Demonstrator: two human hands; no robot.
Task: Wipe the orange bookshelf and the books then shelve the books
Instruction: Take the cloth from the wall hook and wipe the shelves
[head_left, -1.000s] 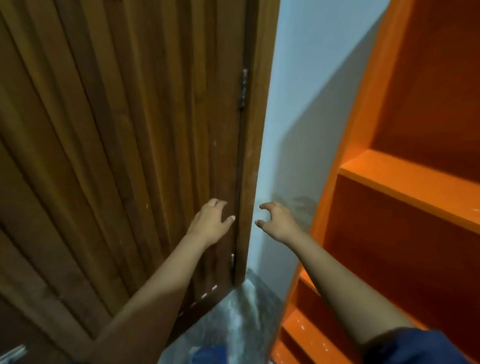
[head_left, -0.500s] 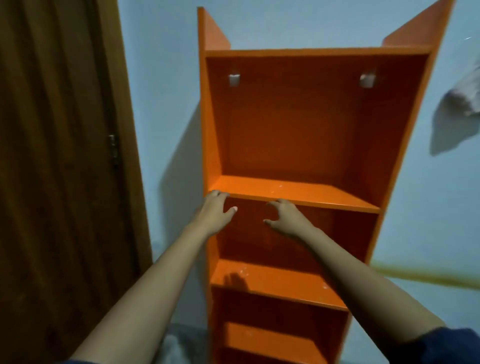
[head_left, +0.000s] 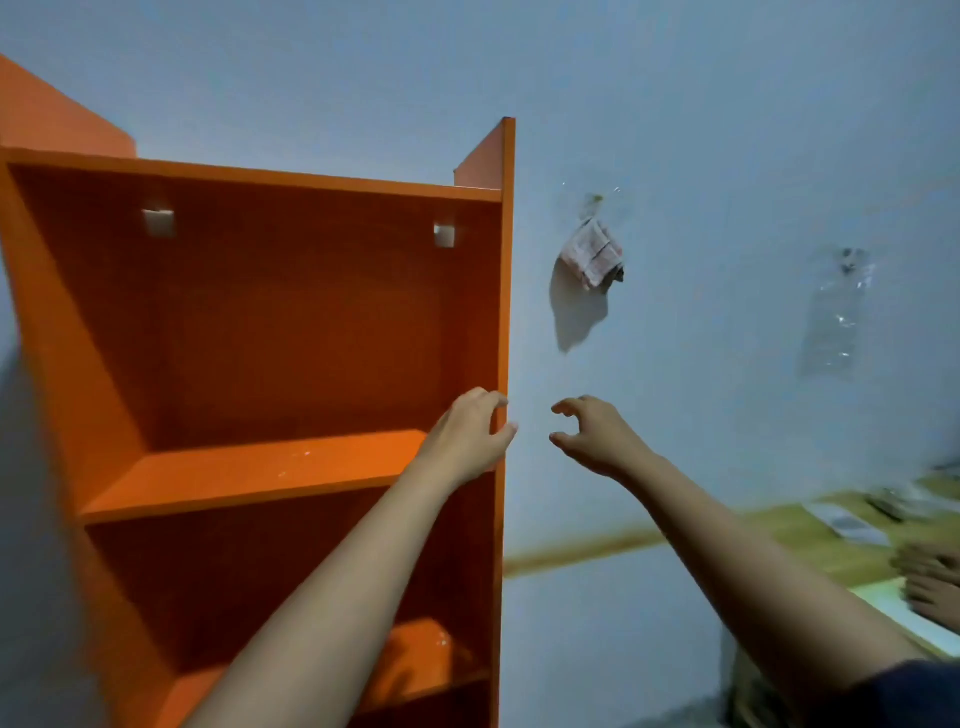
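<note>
— What was seen at the left?

— The orange bookshelf (head_left: 249, 322) was seen filling the left half of the view. Half a second before, it had been centred with a wooden door beside it; that door was no longer shown.

— And the hands?

— The left hand (head_left: 470, 434) was held before the front edge of the bookshelf's right side panel, fingers loosely curled, thumb apart, nothing gripped. Whether the edge was touched could not be told. Earlier it had been placed at the left panel. The right hand (head_left: 597, 436) was found just beside it, against the wall (head_left: 701, 156), fingers hooked and spread, nothing held. Before, it had been seen in front of the shelf's middle.

— What was noted further right?

— A folded cloth (head_left: 592, 254), previously cut off at the frame's edge, was seen hung near the bookshelf's upper right corner. A clear plastic bag (head_left: 836, 317) was hung beyond it. A table (head_left: 810, 525) was shown at the right edge, where another person's hands (head_left: 930, 571) were rested.
</note>
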